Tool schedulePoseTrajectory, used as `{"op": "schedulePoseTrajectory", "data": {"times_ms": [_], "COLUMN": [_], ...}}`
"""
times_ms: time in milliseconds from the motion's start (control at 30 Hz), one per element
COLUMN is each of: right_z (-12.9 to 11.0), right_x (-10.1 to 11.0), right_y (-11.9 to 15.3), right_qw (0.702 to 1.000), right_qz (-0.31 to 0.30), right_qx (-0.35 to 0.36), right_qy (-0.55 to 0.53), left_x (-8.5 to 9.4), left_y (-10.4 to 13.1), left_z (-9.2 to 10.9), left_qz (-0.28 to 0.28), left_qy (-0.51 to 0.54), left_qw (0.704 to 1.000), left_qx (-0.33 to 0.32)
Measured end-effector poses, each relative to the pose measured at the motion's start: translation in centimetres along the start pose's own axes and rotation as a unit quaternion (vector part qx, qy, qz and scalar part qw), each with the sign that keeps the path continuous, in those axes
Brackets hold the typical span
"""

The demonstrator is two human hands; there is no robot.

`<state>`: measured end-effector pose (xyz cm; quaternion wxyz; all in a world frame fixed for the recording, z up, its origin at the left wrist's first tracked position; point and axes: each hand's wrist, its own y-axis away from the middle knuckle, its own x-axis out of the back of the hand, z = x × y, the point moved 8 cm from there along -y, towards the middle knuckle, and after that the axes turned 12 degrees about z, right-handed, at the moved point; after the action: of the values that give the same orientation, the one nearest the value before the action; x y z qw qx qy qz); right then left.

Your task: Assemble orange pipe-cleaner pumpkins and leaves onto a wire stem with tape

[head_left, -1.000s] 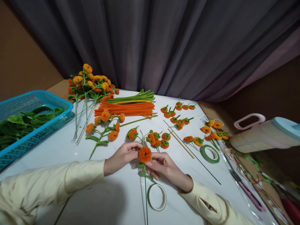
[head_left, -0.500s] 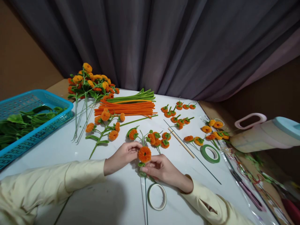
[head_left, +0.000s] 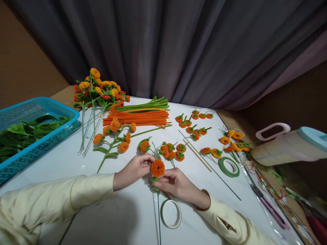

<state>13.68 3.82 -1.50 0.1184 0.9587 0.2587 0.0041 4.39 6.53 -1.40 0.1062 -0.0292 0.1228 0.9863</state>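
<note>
An orange pipe-cleaner flower [head_left: 157, 168] is held between my two hands, its round face toward me. My left hand [head_left: 136, 170] pinches at its upper left edge, with the fingertips partly behind the bloom. Below it, my right hand [head_left: 178, 185] has thumb and fingers closed on the stem, beside a small green leaf [head_left: 154, 179]. A thin dark wire runs down from there toward the table's near edge. Just under my right hand stands a roll of green floral tape [head_left: 163, 217]. Several small orange flowers [head_left: 170, 152] lie right behind my hands.
To the left is a blue basket [head_left: 51, 136] of green leaves. Behind lie orange pipe cleaners [head_left: 138, 118] and a heap of finished flowers [head_left: 98, 85]. On the right are another tape roll [head_left: 238, 170], a wooden stick [head_left: 198, 156], scissors [head_left: 273, 212] and a jug [head_left: 283, 146].
</note>
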Motion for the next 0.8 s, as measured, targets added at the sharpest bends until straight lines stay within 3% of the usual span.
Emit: {"op": "schedulePoseTrajectory", "data": {"times_ms": [400, 667, 800], "right_z": [0.1, -0.1, -0.3], "right_x": [0.2, 0.9, 1.0], "right_y": [0.1, -0.2, -0.1], "right_qw": [1.0, 0.982, 0.979], "right_qz": [-0.007, 0.137, 0.153], "right_qx": [-0.003, 0.047, 0.053], "right_qy": [0.005, 0.119, 0.128], "left_x": [-0.2, -0.3, -0.4], "left_y": [0.0, 0.0, 0.0], "left_z": [0.2, 0.0, 0.1], "left_qz": [-0.005, -0.009, -0.011], "left_qy": [-0.015, -0.012, -0.017], "left_qw": [1.0, 1.0, 1.0], "left_qx": [-0.006, -0.001, -0.007]}}
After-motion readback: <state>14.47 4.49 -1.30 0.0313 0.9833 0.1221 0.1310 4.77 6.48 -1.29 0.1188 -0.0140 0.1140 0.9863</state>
